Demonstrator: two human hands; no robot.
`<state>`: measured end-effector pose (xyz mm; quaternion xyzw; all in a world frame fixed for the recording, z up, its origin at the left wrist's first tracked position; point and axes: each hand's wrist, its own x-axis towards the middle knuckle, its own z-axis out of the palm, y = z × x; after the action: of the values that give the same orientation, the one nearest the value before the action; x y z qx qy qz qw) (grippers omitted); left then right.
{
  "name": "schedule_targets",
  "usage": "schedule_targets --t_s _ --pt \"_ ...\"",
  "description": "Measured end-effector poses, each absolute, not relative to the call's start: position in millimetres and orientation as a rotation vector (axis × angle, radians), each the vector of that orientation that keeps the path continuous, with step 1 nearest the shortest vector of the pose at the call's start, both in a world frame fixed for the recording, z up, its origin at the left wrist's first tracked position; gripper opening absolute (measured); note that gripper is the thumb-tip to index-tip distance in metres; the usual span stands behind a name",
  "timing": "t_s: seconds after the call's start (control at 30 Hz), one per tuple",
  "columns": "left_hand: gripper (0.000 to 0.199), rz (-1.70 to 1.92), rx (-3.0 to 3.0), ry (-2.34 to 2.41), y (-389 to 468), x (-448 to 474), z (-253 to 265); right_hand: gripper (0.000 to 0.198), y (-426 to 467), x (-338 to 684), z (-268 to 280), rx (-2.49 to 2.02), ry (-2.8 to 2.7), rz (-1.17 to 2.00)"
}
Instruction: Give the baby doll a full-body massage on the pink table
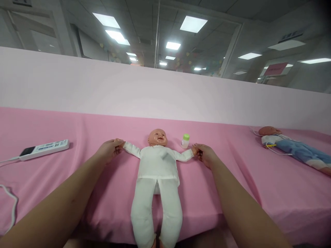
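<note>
A baby doll (158, 165) in a white top and trousers lies face up on the pink cloth (108, 193), arms spread out to both sides. My left hand (111, 150) is closed around the doll's hand on the left of the view. On the other side, my right hand (205, 154) grips the doll's other hand between thumb and fingers. Just above that arm stands a small bottle (185, 142) with a green cap, close to my right hand but apart from it. The doll's feet reach past the bottom of the view.
A white power strip (46, 150) with a dark end and a cable lies at the left. Another white cord (14, 206) curls at the lower left. A second doll (294, 148) in blue lies at the far right. Behind the table rises a pale partition (144, 89) with glass above.
</note>
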<state>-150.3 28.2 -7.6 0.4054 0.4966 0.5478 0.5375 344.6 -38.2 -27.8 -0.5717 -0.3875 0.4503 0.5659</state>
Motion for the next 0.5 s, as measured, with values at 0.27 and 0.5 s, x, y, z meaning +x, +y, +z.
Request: schedule_targets --t_s 0.27,0.5 --pt "0.031 1.152 1.039 1.094 17 -142 -12 0.032 -44 345 -31 -1.268 -0.989 1.163" --pt "0.063 1.111 1.017 0.94 11 -147 -4 0.037 -55 344 -17 -1.209 -1.016 1.323"
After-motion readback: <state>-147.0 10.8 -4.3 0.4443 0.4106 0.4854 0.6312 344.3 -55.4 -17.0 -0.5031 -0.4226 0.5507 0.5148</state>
